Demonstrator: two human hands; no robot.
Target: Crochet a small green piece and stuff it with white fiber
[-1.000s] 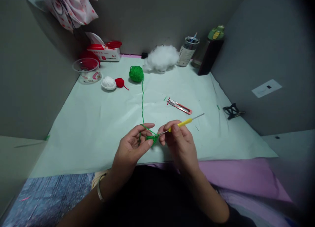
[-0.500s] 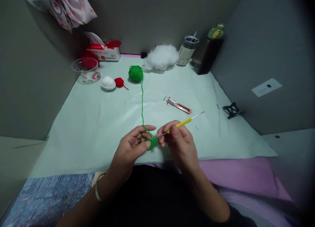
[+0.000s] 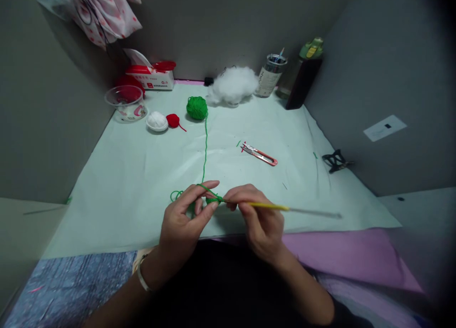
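My feed showed grey partitions (image 3: 356,71) around a pale tabletop (image 3: 121,176). Beyond the right hand (image 3: 262,223) and left hand (image 3: 184,219) lay white fluff (image 3: 235,85), a yarn ball (image 3: 197,108), snips (image 3: 258,153); the right gripped a yellow hook (image 3: 269,206), the left pinched green crochetwork (image 3: 213,200).

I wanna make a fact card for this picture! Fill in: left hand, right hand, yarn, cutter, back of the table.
Left hand: pinches a small green piece; green strand passes over a finger
Right hand: holds a yellow-handled hook, one end at the green piece, the other blurred
Yarn: green ball, joined to the strand; white ball and small red ball to its left
Cutter: red-handled snips, lying beyond the right hand
Back of table: white fluff, pen holder, bottle
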